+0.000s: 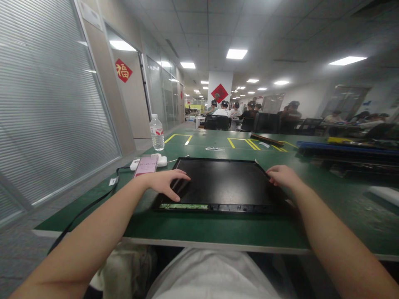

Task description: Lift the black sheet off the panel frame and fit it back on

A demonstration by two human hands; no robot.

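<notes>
A black flat screen panel [222,182] lies on the green table in front of me. A narrow green circuit board [183,206] runs along the left part of its near edge. Over the panel's left side, my left hand [166,182] is spread, thumb and fingers apart, with nothing gripped. My right hand [282,176] is at the panel's right edge near the far corner, its fingers curled and pressed together there. What those fingertips pinch, if anything more than the edge, is hidden.
Left of the panel are a phone [146,165], a white power strip [161,160] with a black cable, and a water bottle [157,133]. Dark strips [346,151] are stacked on the right, near a white object [385,194]. People sit at tables farther back.
</notes>
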